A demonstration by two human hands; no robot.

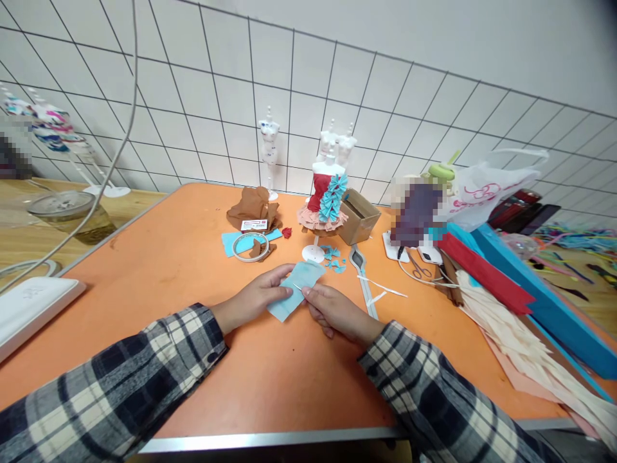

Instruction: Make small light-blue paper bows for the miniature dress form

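Observation:
My left hand (260,297) pinches the left edge of a light blue piece of crepe paper (283,307), thumb on top. My right hand (337,310) is closed on a thin, pale pointed tool (297,287), whose tip lies over the paper; the rest of it is hidden in the fingers. Just beyond the hands stands a small white dress form (315,253) wearing a red bodice (319,191), blue ruffles (331,200) and a pink frilled skirt (318,217). Blue paper scraps (332,253) lie beside its base.
A roll of tape (250,256), brown paper (250,207) and a small box (254,225) lie at the back left. A cardboard box (365,225), scissors (420,270) and a grey zipper strip (365,289) are to the right. Red paper (486,273) and cream strips (511,341) line the right edge.

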